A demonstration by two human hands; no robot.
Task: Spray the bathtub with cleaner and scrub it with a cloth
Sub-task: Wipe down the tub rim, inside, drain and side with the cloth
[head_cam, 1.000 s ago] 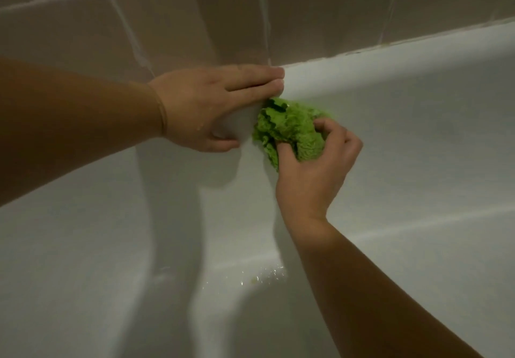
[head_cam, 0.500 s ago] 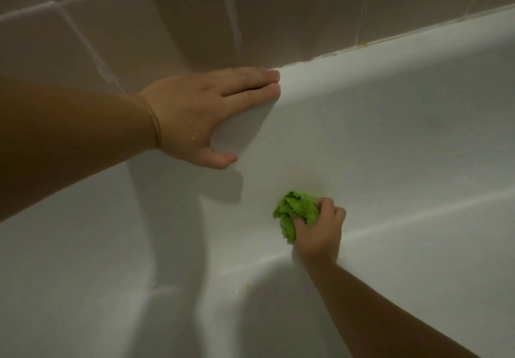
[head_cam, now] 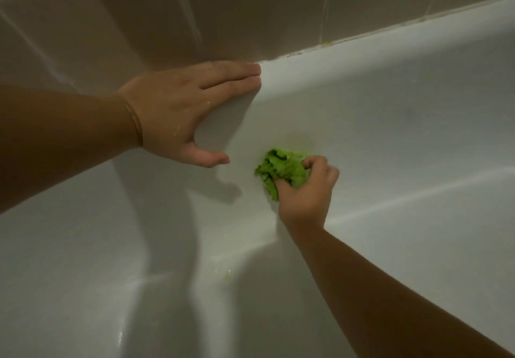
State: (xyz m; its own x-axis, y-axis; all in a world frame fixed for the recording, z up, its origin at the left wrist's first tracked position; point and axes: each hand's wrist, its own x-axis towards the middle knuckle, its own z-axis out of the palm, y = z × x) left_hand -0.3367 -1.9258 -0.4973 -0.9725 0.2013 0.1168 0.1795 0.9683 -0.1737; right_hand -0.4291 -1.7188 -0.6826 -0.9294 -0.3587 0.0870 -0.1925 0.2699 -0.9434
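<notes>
The white bathtub [head_cam: 390,123] fills most of the head view, its far rim running up to the right. My right hand [head_cam: 308,190] grips a bunched green cloth [head_cam: 281,169] and presses it against the tub's inner wall near the corner. My left hand [head_cam: 181,109] rests flat on the corner of the rim, fingers straight and together, thumb spread below. No spray bottle is in view.
Beige wall tiles [head_cam: 223,9] rise right behind the rim, with a grimy sealant line [head_cam: 328,42] where they meet the tub. A small yellowish spot with water drops [head_cam: 227,275] lies on the tub floor below the cloth.
My right hand swept the cloth from just under the rim down the wall, then back up part of the way. My left hand stayed on the rim corner.
</notes>
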